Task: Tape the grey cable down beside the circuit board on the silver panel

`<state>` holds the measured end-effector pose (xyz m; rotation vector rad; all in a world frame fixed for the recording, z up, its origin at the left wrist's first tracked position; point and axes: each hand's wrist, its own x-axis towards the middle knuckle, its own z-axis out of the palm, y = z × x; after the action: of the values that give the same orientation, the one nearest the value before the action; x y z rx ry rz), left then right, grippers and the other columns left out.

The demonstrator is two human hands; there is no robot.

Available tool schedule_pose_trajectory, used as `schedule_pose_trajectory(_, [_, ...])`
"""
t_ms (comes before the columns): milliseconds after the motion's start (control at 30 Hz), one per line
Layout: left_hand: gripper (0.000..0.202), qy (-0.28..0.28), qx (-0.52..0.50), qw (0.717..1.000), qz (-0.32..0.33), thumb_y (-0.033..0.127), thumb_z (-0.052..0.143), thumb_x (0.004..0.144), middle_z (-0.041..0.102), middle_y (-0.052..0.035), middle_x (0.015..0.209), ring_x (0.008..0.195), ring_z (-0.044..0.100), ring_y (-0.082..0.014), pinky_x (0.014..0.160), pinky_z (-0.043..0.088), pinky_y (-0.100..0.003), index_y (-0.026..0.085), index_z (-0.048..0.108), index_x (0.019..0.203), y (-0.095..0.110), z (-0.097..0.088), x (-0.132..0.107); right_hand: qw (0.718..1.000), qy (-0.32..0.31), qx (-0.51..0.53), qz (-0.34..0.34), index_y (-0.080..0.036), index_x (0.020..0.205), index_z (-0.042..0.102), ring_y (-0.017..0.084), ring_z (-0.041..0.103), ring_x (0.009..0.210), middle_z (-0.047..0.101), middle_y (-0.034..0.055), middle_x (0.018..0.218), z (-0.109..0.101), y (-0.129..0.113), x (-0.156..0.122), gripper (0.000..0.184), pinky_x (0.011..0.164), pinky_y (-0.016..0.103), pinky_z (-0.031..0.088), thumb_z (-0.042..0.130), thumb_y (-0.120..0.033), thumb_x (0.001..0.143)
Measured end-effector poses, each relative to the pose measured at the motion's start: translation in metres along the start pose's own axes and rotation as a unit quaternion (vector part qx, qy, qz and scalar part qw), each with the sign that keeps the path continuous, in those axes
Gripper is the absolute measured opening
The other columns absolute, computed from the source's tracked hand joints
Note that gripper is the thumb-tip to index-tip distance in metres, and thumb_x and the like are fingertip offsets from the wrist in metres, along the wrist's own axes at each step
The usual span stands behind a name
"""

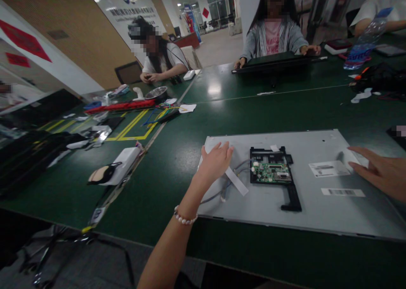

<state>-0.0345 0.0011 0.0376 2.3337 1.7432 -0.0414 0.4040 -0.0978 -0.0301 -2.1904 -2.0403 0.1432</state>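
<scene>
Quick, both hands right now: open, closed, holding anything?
Left hand: open, fingers spread at the grey panel; nothing visibly held.
Right hand: at a whitish piece on the panel's right side; cannot tell whether it grips it.

The grey display panel (306, 151) lies flat on the green table (177, 166), its back side turned upward. On this back sit a black plastic bracket (294, 198) with a green circuit board (268, 172), thin grey cables (211, 198), one slanting white strip (237, 182) and two white barcode labels (326, 169)
</scene>
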Motion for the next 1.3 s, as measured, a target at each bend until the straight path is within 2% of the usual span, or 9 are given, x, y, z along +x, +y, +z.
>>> schedule_pose_trajectory(100, [0.054,0.008,0.004,1.000,-0.020,0.044,0.013,0.102,0.046,-0.0114,0.147,0.143,0.029,-0.0283,0.111,0.007,-0.069,0.021,0.045,0.139,-0.003,0.001,0.002,0.996,-0.083,0.015,0.001,-0.029,0.145,0.045,0.029,0.067,0.066,0.074,0.0102,0.088,0.000,-0.005,0.001,0.068,0.061,0.045,0.049,0.040,-0.066,0.088])
schedule_pose_trajectory(267, [0.056,0.012,0.022,0.999,-0.049,0.046,0.012,0.102,0.054,-0.0132,0.139,0.144,0.027,-0.0296,0.110,0.005,-0.071,0.020,0.051,0.132,-0.019,0.000,0.003,0.993,-0.065,0.002,-0.099,-0.028,0.145,0.046,0.034,0.065,0.102,0.064,0.0161,0.123,0.013,-0.015,0.002,0.066,0.083,0.048,0.052,0.043,-0.063,0.089])
schedule_pose_trajectory(367, [0.055,0.009,0.033,0.998,-0.049,0.045,0.013,0.102,0.055,-0.0131,0.139,0.144,0.027,-0.0296,0.110,0.007,-0.071,0.020,0.052,0.130,-0.025,-0.002,0.001,0.982,-0.033,-0.025,-0.183,-0.033,0.146,0.044,0.039,0.048,0.128,0.047,0.0139,0.145,0.024,-0.020,0.001,0.065,0.102,0.055,0.041,0.047,-0.062,0.088])
schedule_pose_trajectory(467, [0.053,0.004,0.040,0.998,-0.050,0.045,0.014,0.102,0.055,-0.0139,0.138,0.144,0.027,-0.0298,0.109,0.008,-0.072,0.020,0.053,0.128,-0.024,-0.003,-0.001,0.968,-0.039,-0.023,-0.247,-0.044,0.149,0.031,0.038,0.023,0.143,0.022,0.0004,0.161,0.031,-0.029,-0.004,0.064,0.115,0.056,0.022,0.049,-0.057,0.089])
schedule_pose_trajectory(567, [0.052,0.014,0.047,0.998,-0.049,0.048,0.019,0.101,0.057,-0.0155,0.136,0.143,0.029,-0.0311,0.109,0.008,-0.072,0.020,0.056,0.125,-0.024,-0.002,-0.002,0.962,-0.062,-0.002,-0.264,-0.045,0.153,0.016,0.033,0.020,0.145,0.019,-0.0028,0.162,0.033,-0.045,-0.009,0.071,0.118,0.053,0.018,0.049,-0.052,0.091])
schedule_pose_trajectory(667, [0.053,0.039,0.055,0.996,-0.062,0.052,0.023,0.100,0.058,-0.0173,0.134,0.142,0.031,-0.0324,0.109,0.008,-0.072,0.019,0.057,0.123,-0.026,0.000,-0.001,0.963,-0.052,0.020,-0.264,-0.044,0.153,0.011,0.032,0.022,0.144,0.018,-0.0032,0.162,0.033,-0.062,-0.013,0.073,0.118,0.053,0.018,0.049,-0.051,0.091])
schedule_pose_trajectory(800, [0.056,0.069,0.067,0.993,-0.074,0.051,0.021,0.101,0.053,-0.0186,0.139,0.143,0.027,-0.0320,0.110,0.006,-0.072,0.016,0.053,0.130,-0.025,0.002,0.000,0.964,-0.034,0.031,-0.264,-0.040,0.154,0.014,0.033,0.024,0.143,0.017,-0.0014,0.162,0.035,-0.084,-0.014,0.071,0.116,0.056,0.022,0.048,-0.050,0.092])
schedule_pose_trajectory(1033, [0.066,0.095,0.064,0.993,-0.025,0.055,0.015,0.100,0.033,-0.0139,0.155,0.147,0.017,-0.0312,0.113,0.011,-0.068,0.015,0.036,0.147,-0.001,0.010,-0.007,0.961,-0.006,0.021,-0.277,-0.034,0.154,0.019,0.030,0.024,0.145,0.015,0.0033,0.163,0.038,-0.123,-0.015,0.067,0.113,0.058,0.027,0.042,-0.053,0.094])
schedule_pose_trajectory(1300, [0.067,0.112,0.081,0.990,-0.012,0.056,0.012,0.099,0.032,-0.0138,0.155,0.147,0.016,-0.0327,0.113,0.012,-0.067,0.016,0.038,0.146,0.004,0.017,-0.009,0.957,0.014,0.029,-0.287,-0.027,0.152,0.028,0.029,0.023,0.145,0.025,0.0113,0.160,0.038,-0.171,-0.007,0.062,0.113,0.056,0.027,0.037,-0.053,0.097])
